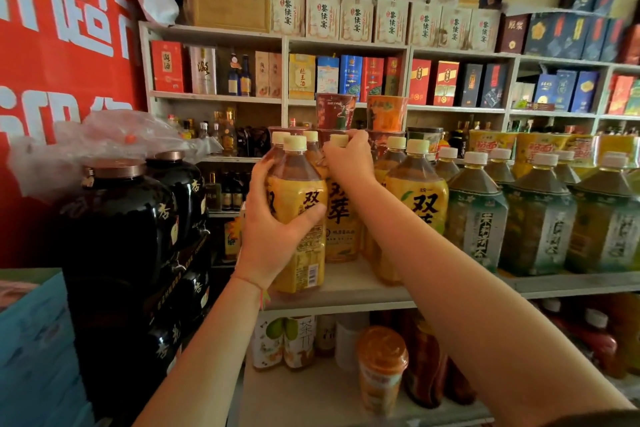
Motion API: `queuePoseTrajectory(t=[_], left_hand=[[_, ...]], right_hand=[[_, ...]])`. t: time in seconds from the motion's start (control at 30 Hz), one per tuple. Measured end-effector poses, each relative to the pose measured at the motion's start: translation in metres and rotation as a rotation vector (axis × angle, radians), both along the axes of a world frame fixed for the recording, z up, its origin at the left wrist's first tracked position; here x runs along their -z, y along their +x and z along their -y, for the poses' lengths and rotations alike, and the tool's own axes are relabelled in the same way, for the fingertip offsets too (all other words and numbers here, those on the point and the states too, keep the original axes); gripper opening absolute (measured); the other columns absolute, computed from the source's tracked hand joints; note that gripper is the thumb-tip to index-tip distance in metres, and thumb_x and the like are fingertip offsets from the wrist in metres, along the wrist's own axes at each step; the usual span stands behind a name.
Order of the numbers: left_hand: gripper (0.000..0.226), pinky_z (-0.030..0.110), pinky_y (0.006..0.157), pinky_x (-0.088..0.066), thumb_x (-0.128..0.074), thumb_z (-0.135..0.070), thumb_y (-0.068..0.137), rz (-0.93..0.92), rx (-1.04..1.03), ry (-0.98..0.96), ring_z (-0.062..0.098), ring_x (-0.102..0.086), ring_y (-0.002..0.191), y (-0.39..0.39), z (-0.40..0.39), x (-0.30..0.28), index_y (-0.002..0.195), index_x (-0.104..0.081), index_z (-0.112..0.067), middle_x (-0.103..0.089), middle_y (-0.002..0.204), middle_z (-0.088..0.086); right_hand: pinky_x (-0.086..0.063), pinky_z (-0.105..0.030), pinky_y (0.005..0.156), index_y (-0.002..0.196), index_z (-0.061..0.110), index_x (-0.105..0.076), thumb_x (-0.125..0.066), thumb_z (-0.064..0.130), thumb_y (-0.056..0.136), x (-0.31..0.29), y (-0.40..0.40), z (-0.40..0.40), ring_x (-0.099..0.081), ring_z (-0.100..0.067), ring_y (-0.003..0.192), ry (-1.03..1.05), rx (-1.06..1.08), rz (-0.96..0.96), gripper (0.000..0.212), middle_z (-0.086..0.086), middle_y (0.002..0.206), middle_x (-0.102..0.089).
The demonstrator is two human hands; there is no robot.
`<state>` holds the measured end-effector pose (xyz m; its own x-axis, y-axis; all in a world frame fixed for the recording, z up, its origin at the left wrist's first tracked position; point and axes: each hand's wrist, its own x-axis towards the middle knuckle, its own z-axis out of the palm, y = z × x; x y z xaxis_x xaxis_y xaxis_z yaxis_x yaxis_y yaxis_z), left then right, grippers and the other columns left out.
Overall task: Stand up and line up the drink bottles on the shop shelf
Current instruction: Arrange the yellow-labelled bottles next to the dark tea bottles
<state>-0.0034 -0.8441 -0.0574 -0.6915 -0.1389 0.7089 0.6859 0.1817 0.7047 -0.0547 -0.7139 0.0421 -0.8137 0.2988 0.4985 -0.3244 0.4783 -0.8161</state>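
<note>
Yellow-labelled plastic tea bottle (298, 218), likely heavy and slick, is being gripped mid-body by left hand (273, 225) at shelf (346, 288) edge; right hand (348, 158) is grasping a neighbour's neck (337, 149).

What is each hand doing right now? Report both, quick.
Left hand: grips the front yellow-label bottle.
Right hand: grips the neck of the bottle behind.

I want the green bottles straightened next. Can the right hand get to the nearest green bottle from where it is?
Probably yes: the right hand grips a yellow bottle's neck; the green bottle stands unblocked at the shelf front.
</note>
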Motion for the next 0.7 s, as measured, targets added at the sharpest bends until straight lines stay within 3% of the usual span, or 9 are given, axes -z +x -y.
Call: queuePoseTrajectory(t=[0.1, 0.17, 0.23, 0.3, 0.37, 0.43, 0.5, 0.7], left_hand=[[0.099, 0.049, 0.109, -0.045, -0.085, -0.061, 0.066, 0.006, -0.025, 0.019, 0.017, -0.05, 0.134, 0.0, -0.011, 0.001, 0.147, -0.03, -0.045, -0.046, 0.147, -0.009], [0.101, 0.046, 0.114, -0.038, -0.082, -0.064, 0.068, 0.022, -0.125, -0.014, 0.016, -0.041, 0.139, 0.003, -0.021, 0.001, 0.149, -0.026, -0.041, -0.039, 0.15, -0.008], [0.105, 0.034, 0.112, -0.028, -0.082, -0.053, 0.073, 0.052, -0.238, -0.047, 0.02, -0.032, 0.139, 0.01, -0.035, 0.001, 0.154, -0.018, -0.032, -0.032, 0.149, 0.001], [0.109, 0.028, 0.106, -0.02, -0.083, -0.043, 0.075, 0.05, -0.282, -0.078, 0.021, -0.025, 0.139, 0.016, -0.05, 0.002, 0.157, -0.013, -0.022, -0.027, 0.151, 0.009], [0.113, 0.033, 0.109, -0.02, -0.083, -0.04, 0.075, 0.039, -0.252, -0.088, 0.018, -0.021, 0.139, 0.019, -0.062, 0.006, 0.158, -0.008, -0.02, -0.023, 0.153, 0.011], [0.111, 0.041, 0.113, -0.023, -0.079, -0.04, 0.078, 0.011, -0.233, -0.106, 0.016, -0.02, 0.138, 0.021, -0.07, 0.013, 0.159, -0.005, -0.022, -0.021, 0.154, 0.011], [0.106, 0.04, 0.114, -0.023, -0.073, -0.047, 0.082, -0.011, -0.233, -0.141, 0.011, -0.019, 0.137, 0.024, -0.074, 0.019, 0.159, -0.004, -0.026, -0.022, 0.154, 0.008], [0.107, 0.029, 0.11, -0.021, -0.081, -0.042, 0.08, -0.002, -0.252, -0.227, 0.004, -0.022, 0.13, 0.031, -0.075, 0.021, 0.158, -0.009, -0.024, -0.032, 0.15, -0.001]], right_hand=[[-0.048, -0.034, 0.091, 0.13, 0.013, -0.046, -0.054, 0.025, 0.095, -0.006, 0.02, 0.002, -0.052, -0.015, 0.106, -0.05, -0.05, -0.167, 0.037, 0.003, 0.118, -0.047], [-0.046, -0.024, 0.07, 0.114, 0.015, -0.056, -0.049, 0.024, 0.099, -0.011, 0.036, 0.006, -0.054, -0.009, 0.082, -0.038, -0.157, -0.219, 0.019, 0.007, 0.096, -0.055], [-0.038, -0.024, 0.055, 0.093, 0.016, -0.057, -0.047, 0.029, 0.101, -0.012, 0.046, 0.011, -0.047, -0.008, 0.061, 0.073, -0.237, -0.159, 0.018, 0.007, 0.074, -0.053], [-0.041, -0.026, 0.054, 0.112, 0.013, -0.056, -0.052, 0.036, 0.098, -0.008, 0.051, 0.015, -0.054, -0.01, 0.067, 0.253, -0.208, -0.059, 0.027, 0.005, 0.085, -0.061], [-0.053, -0.035, 0.062, 0.129, 0.011, -0.044, -0.058, 0.035, 0.094, 0.0, 0.05, 0.013, -0.062, -0.016, 0.081, 0.333, -0.112, -0.048, 0.044, 0.001, 0.103, -0.063], [-0.055, -0.039, 0.073, 0.12, 0.014, -0.044, -0.06, 0.033, 0.093, 0.006, 0.049, 0.007, -0.058, -0.017, 0.092, 0.369, 0.011, -0.13, 0.037, 0.002, 0.104, -0.059], [-0.048, -0.034, 0.078, 0.115, 0.014, -0.047, -0.058, 0.034, 0.095, 0.009, 0.047, 0.0, -0.047, -0.018, 0.101, 0.447, 0.156, -0.252, 0.031, 0.0, 0.107, -0.053], [-0.053, -0.039, 0.062, 0.111, 0.015, -0.05, -0.051, 0.029, 0.098, 0.02, 0.045, -0.01, -0.059, -0.024, 0.078, 0.512, 0.236, -0.386, 0.02, -0.003, 0.092, -0.06]])
